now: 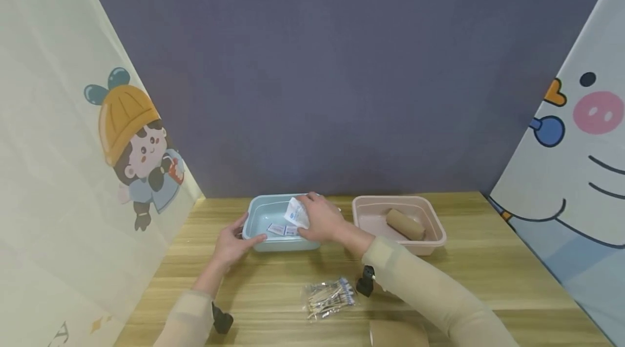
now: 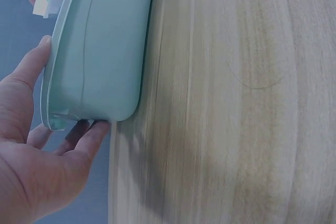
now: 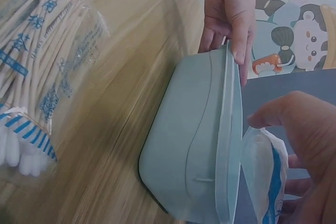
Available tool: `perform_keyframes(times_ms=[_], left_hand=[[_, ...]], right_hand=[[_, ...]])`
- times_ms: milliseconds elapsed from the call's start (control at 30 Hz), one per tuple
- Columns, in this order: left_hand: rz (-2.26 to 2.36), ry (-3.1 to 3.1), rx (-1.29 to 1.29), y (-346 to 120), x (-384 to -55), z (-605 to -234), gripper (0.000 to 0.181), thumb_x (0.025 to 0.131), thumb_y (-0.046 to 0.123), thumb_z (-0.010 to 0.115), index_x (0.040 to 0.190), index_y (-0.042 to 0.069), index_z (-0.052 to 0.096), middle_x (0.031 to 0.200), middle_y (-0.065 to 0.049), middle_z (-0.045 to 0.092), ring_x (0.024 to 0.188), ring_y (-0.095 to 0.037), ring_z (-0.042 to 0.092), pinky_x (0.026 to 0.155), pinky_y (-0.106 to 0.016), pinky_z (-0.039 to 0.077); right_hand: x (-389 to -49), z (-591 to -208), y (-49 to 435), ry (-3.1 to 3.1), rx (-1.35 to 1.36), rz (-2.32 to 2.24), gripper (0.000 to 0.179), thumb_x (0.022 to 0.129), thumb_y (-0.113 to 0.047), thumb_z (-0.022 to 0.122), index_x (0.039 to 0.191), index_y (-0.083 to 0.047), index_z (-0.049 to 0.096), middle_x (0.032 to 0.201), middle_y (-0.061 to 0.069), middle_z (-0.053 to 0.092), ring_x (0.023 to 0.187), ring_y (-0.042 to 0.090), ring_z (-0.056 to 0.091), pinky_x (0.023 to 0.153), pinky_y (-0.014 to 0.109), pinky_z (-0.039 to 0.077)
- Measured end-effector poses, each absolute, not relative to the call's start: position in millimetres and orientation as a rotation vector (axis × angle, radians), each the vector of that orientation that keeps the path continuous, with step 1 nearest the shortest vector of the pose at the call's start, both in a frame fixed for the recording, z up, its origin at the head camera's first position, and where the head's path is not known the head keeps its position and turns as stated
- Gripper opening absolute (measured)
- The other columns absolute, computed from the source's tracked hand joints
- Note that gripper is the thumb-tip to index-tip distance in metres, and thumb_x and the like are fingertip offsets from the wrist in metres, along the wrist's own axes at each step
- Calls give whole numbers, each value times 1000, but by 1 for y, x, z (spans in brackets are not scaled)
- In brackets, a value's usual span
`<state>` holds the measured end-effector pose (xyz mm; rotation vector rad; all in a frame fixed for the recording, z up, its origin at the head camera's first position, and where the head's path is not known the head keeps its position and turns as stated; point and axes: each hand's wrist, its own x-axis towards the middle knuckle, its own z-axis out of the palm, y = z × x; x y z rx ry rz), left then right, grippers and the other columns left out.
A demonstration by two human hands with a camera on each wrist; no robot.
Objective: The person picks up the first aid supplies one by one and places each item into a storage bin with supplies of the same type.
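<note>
1. Gripping the left end of the pale blue basin (image 1: 262, 210), the left hand (image 1: 231, 245) has its thumb on the rim and its fingers against the outer wall; the basin stands in the lower middle of the head frame, slightly left of centre.
2. The right hand (image 1: 322, 217) is partly closed, pinching a white packet with blue print (image 1: 295, 213) between thumb and fingers over the basin's right part, just right of the left hand.
3. Small flat white-and-blue packets (image 1: 276, 229) lie on the basin floor, below and left of the held packet.
4. Right of centre in the lower half stands a pink basin (image 1: 363, 222), with a brown roll (image 1: 405, 224) lying tilted inside it.
5. A clear bag of cotton swabs (image 1: 329, 299) lies on the wooden table (image 1: 273, 293), low in the middle of the head frame; its printed wrapper fills the left of the right wrist view.
6. At the bottom edge, right of the bag, a brown cylinder (image 1: 397, 334) is cut off by the frame.
</note>
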<state>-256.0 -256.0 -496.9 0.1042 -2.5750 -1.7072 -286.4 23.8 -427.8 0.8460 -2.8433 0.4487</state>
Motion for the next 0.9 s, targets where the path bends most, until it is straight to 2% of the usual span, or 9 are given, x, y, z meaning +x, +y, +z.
perform_keyframes(times_ms=[633, 900], left_hand=[[-1725, -2567, 103, -258, -255, -496, 98, 85, 26, 92, 165, 8, 38, 154, -33, 53, 137, -48, 59, 103, -44, 62], [-1736, -2555, 94, -253, -255, -496, 97, 85, 23, 92, 164, 7, 38, 153, -33, 54, 137, -48, 59, 101, -41, 63]], right_hand=[[-311, -438, -5, -2862, 868, 380, 85, 83, -42, 83, 155, -10, 50, 139, 12, 66, 120, 28, 67, 104, 44, 59], [-315, -443, -5, -2863, 866, 436, 84, 81, -38, 85, 153, -12, 52, 138, 12, 66, 117, 27, 67, 100, 45, 60]])
